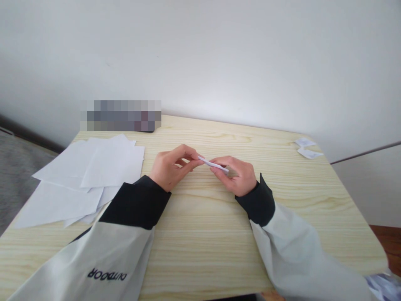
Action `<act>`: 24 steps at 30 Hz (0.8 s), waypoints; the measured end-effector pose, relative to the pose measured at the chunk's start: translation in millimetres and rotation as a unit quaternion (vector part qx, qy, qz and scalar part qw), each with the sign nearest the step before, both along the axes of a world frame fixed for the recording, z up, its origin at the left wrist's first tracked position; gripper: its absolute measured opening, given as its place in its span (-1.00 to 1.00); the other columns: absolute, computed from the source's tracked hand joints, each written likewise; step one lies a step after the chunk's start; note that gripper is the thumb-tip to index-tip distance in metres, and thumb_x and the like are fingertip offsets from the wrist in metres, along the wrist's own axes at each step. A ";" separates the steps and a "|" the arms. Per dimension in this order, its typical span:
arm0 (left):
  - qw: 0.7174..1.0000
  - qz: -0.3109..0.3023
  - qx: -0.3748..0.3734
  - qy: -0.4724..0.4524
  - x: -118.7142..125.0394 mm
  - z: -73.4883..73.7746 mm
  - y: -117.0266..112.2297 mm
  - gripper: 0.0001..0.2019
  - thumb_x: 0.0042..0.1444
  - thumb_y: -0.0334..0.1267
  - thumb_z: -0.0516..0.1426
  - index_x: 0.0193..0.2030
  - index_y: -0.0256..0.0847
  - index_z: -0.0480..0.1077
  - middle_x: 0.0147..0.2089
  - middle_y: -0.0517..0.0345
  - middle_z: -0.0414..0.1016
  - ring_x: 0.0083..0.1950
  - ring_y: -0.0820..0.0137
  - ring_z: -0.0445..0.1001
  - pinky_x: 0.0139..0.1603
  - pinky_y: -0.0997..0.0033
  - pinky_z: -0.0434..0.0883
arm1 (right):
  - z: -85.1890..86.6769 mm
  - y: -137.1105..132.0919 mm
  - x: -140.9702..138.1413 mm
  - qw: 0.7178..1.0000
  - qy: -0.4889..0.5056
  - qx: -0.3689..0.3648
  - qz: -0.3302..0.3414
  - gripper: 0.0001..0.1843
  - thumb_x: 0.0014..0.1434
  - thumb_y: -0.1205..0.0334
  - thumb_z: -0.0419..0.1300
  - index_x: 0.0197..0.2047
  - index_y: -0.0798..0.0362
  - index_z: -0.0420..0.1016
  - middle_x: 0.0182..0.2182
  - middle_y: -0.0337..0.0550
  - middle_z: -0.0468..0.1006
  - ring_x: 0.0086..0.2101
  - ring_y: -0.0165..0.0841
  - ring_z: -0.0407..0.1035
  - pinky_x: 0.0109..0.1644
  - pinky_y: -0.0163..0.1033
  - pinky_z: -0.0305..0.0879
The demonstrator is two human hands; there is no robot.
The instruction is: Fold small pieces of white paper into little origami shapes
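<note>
A narrow folded strip of white paper (213, 163) is held above the middle of the table, slanting down to the right. My left hand (175, 165) pinches its left end between thumb and fingertips. Closer to the other end, my right hand (236, 172) grips the strip, thumb below and fingers above. Part of the paper is covered by the right fingers. Loose white paper sheets (112, 161) lie in an overlapping pile left of my left forearm.
Small folded white papers (308, 153) lie at the table's far right corner. A pixelated dark object (123, 119) sits at the back left, near the white wall (219, 54). The light wood table (200, 234) has rounded corners. Crumpled pale material (385, 286) shows at the lower right.
</note>
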State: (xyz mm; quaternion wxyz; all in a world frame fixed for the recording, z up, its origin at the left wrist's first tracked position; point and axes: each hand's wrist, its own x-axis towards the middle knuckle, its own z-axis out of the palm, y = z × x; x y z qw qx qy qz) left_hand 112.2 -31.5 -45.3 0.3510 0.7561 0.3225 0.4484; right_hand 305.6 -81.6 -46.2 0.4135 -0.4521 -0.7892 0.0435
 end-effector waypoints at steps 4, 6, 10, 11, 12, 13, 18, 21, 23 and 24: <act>0.999 0.016 0.024 0.024 -0.6 1.3 -0.1 -0.85 0.03 -0.21 0.23 -0.31 -0.25 0.43 -0.33 0.17 0.55 -0.38 0.47 0.52 -0.40 0.53 0.51 | -0.7 -0.7 0.1 1.000 -0.006 0.012 -0.013 -0.93 0.16 0.30 0.17 -0.26 0.04 0.46 -0.38 -0.20 0.62 -0.43 -0.45 0.48 -0.32 -0.39 0.36; 0.999 0.019 0.023 0.032 -0.7 3.2 -0.9 -0.85 0.04 -0.20 0.22 -0.31 -0.25 0.44 -0.34 0.17 0.55 -0.38 0.47 0.52 -0.38 0.53 0.51 | -0.8 -1.0 0.0 1.000 -0.004 0.015 -0.016 -0.93 0.16 0.30 0.17 -0.26 0.05 0.46 -0.39 -0.19 0.62 -0.43 -0.44 0.49 -0.33 -0.38 0.36; 0.997 0.023 0.027 0.065 -1.1 8.3 -3.6 -0.86 0.09 -0.18 0.17 -0.31 -0.20 0.45 -0.31 0.17 0.57 -0.34 0.46 0.52 -0.34 0.52 0.49 | -0.6 -1.5 0.1 1.000 -0.007 0.019 -0.021 -0.91 0.19 0.28 0.14 -0.27 0.01 0.48 -0.37 -0.19 0.62 -0.39 -0.42 0.50 -0.32 -0.36 0.39; 0.996 0.027 0.037 0.078 -1.4 9.2 -4.0 -0.87 0.10 -0.17 0.16 -0.31 -0.17 0.46 -0.29 0.17 0.58 -0.32 0.45 0.53 -0.33 0.52 0.48 | -0.4 -1.7 0.1 1.000 -0.008 0.019 -0.022 -0.90 0.19 0.27 0.13 -0.27 0.00 0.48 -0.36 -0.20 0.63 -0.39 -0.42 0.51 -0.32 -0.35 0.40; 0.994 0.032 0.049 0.095 -1.8 9.9 -4.2 -0.87 0.11 -0.17 0.15 -0.30 -0.15 0.46 -0.26 0.18 0.59 -0.30 0.44 0.53 -0.31 0.51 0.48 | -0.2 -1.7 0.2 1.000 -0.008 0.019 -0.022 -0.89 0.20 0.27 0.12 -0.27 -0.01 0.48 -0.35 -0.20 0.63 -0.38 -0.42 0.51 -0.31 -0.35 0.40; 0.991 0.037 0.062 0.113 -2.3 10.2 -4.1 -0.88 0.12 -0.17 0.13 -0.30 -0.13 0.46 -0.24 0.18 0.59 -0.29 0.43 0.53 -0.30 0.50 0.47 | -0.1 -1.7 0.4 1.000 -0.009 0.019 -0.020 -0.88 0.20 0.27 0.12 -0.26 -0.01 0.49 -0.34 -0.20 0.63 -0.38 -0.42 0.51 -0.30 -0.34 0.41; 0.980 0.031 0.108 0.163 -5.2 8.8 -0.2 -0.86 0.18 -0.22 0.08 -0.31 -0.11 0.45 -0.22 0.17 0.59 -0.28 0.44 0.52 -0.27 0.50 0.42 | 0.1 1.0 1.6 0.999 -0.034 0.042 -0.002 -0.88 0.20 0.32 0.11 -0.27 -0.02 0.48 -0.33 -0.20 0.64 -0.35 -0.41 0.51 -0.23 -0.29 0.39; 0.982 0.019 0.122 0.144 -5.1 8.6 1.1 -0.85 0.18 -0.25 0.07 -0.34 -0.15 0.45 -0.29 0.16 0.57 -0.31 0.45 0.50 -0.30 0.50 0.41 | -0.6 3.2 1.6 0.997 -0.038 0.068 0.001 -0.89 0.17 0.35 0.13 -0.29 -0.01 0.47 -0.36 -0.21 0.63 -0.39 -0.40 0.49 -0.22 -0.25 0.37; 0.986 0.020 0.104 0.127 -3.8 9.0 0.3 -0.86 0.16 -0.26 0.09 -0.36 -0.16 0.45 -0.33 0.17 0.56 -0.32 0.46 0.49 -0.30 0.51 0.42 | -1.0 3.6 0.7 0.996 -0.033 0.079 -0.017 -0.91 0.15 0.35 0.15 -0.31 0.00 0.45 -0.41 -0.21 0.62 -0.42 -0.40 0.47 -0.24 -0.25 0.37; 0.989 0.028 0.087 0.116 -2.8 9.3 -0.5 -0.88 0.14 -0.25 0.11 -0.36 -0.16 0.45 -0.34 0.18 0.55 -0.33 0.46 0.49 -0.30 0.51 0.44 | -1.1 3.3 0.1 0.996 -0.029 0.081 -0.031 -0.93 0.14 0.34 0.16 -0.32 0.00 0.45 -0.44 -0.22 0.61 -0.43 -0.40 0.47 -0.25 -0.26 0.37</act>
